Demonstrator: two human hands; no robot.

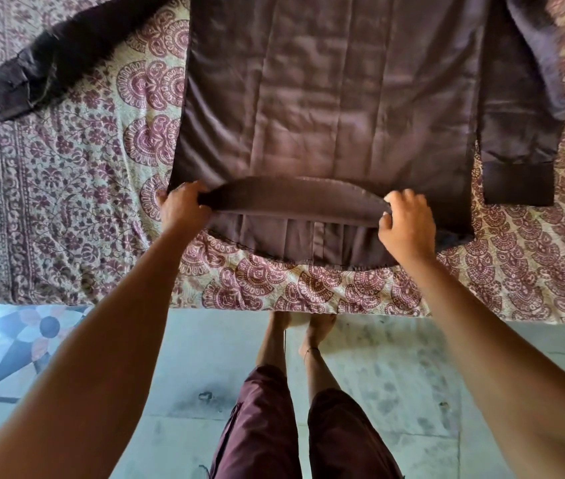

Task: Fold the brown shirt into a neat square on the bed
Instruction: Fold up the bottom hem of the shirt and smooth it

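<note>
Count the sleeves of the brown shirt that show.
2. The left sleeve stretches sideways over the bedspread at upper left; the right sleeve lies down along the brown shirt's right edge. None hidden.

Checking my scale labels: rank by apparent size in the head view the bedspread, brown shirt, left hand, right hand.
1. bedspread
2. brown shirt
3. left hand and right hand: alike, not ranked apart.
</note>
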